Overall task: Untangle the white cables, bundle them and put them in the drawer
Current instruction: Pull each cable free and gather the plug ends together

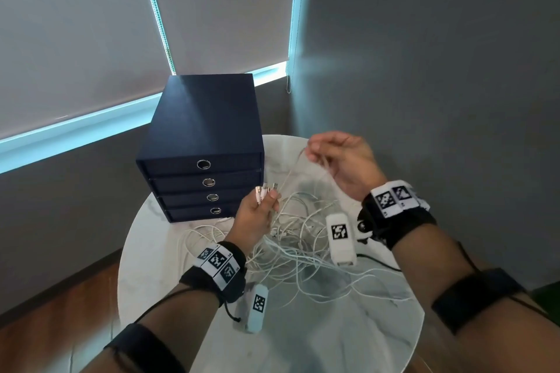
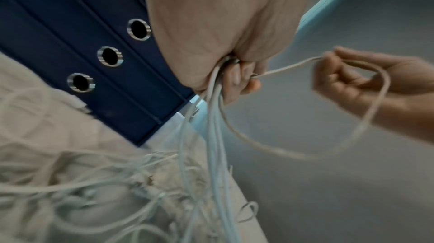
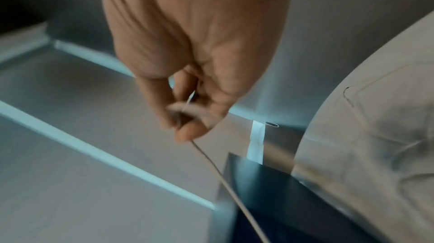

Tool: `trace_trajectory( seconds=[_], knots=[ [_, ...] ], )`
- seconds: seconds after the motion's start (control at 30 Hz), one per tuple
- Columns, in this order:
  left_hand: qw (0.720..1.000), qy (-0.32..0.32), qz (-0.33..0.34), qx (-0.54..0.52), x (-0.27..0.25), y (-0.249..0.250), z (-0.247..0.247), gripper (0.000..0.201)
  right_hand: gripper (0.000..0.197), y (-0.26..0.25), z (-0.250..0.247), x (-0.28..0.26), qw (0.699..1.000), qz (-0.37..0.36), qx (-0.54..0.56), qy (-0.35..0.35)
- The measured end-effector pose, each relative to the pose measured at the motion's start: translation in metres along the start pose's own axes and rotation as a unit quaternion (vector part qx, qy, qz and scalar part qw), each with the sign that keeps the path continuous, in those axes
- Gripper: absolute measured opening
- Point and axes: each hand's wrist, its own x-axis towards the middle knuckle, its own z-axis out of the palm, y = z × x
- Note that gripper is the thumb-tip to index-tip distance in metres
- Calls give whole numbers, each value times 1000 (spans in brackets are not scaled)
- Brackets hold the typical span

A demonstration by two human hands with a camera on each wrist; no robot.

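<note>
A tangle of white cables (image 1: 300, 239) lies on the round white table (image 1: 348, 342). My left hand (image 1: 257, 212) grips several cable ends, their metal plugs (image 1: 266, 188) sticking up past the fingers; in the left wrist view the gripped strands (image 2: 215, 87) hang down to the pile. My right hand (image 1: 339, 157), raised above the table's far side, pinches one white cable (image 1: 295, 166) that runs down to the left hand; the right wrist view shows that strand (image 3: 211, 165) leaving the fingertips. The dark blue drawer box (image 1: 200, 142) stands at the back left, all its drawers closed.
The drawer box has ring pulls (image 1: 203, 164) on each front. Grey walls and window blinds (image 1: 91, 39) close in behind the table. Wooden floor (image 1: 60, 297) shows at the left. A black wire (image 1: 381, 263) trails from the right wrist over the table edge.
</note>
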Motion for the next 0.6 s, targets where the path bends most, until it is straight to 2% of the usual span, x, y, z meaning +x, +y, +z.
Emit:
trace_trajectory(
  seconds=[0.07, 0.13, 0.2, 0.23, 0.27, 0.3, 0.33, 0.37, 0.4, 0.43, 0.5, 0.53, 0.57, 0.6],
  knots=[
    [1000, -4, -20, -2, -5, -9, -7, 29, 22, -21, -12, 11, 992, -54, 75, 83],
    [999, 13, -32, -22, -8, -13, -12, 27, 24, -34, -27, 20, 983, -93, 70, 139],
    [998, 33, -41, -37, -7, -10, -12, 24, 26, -30, -43, 25, 975, -94, -58, 191],
    [998, 36, -43, -40, -5, -9, -11, 24, 26, -23, -51, 26, 960, -83, -171, 207],
    [998, 32, -40, -41, -4, -7, -10, 22, 27, -15, -57, 27, 928, -59, -308, 203],
    [998, 24, -33, -38, -4, -4, -8, 22, 31, -7, -61, 27, 873, -21, -455, 176],
    [999, 19, -26, -28, -3, -3, -6, 23, 38, 2, -61, 22, 798, 22, -587, 136],
    [1000, 14, -22, -17, -2, -2, -4, 25, 45, 12, -58, 16, 723, 44, -683, 95],
    [1000, 13, -23, -9, -1, -1, -1, 25, 53, 21, -51, 8, 666, 36, -743, 47],
    [1000, 14, -24, -5, 1, -1, 3, 25, 60, 30, -42, 0, 639, 11, -769, -11],
    [1000, 12, -23, 6, 4, -1, 10, 24, 60, 47, -21, -12, 629, -20, -764, -142],
    [1000, 9, -20, 11, 4, 0, 13, 27, 49, 52, -11, -16, 634, -10, -750, -189],
    [1000, 7, -16, 15, 4, 1, 14, 30, 34, 54, -3, -19, 649, 13, -730, -214],
    [1000, 6, -15, 15, 3, 2, 14, 32, 25, 54, 1, -21, 684, 32, -694, -222]
  ],
)
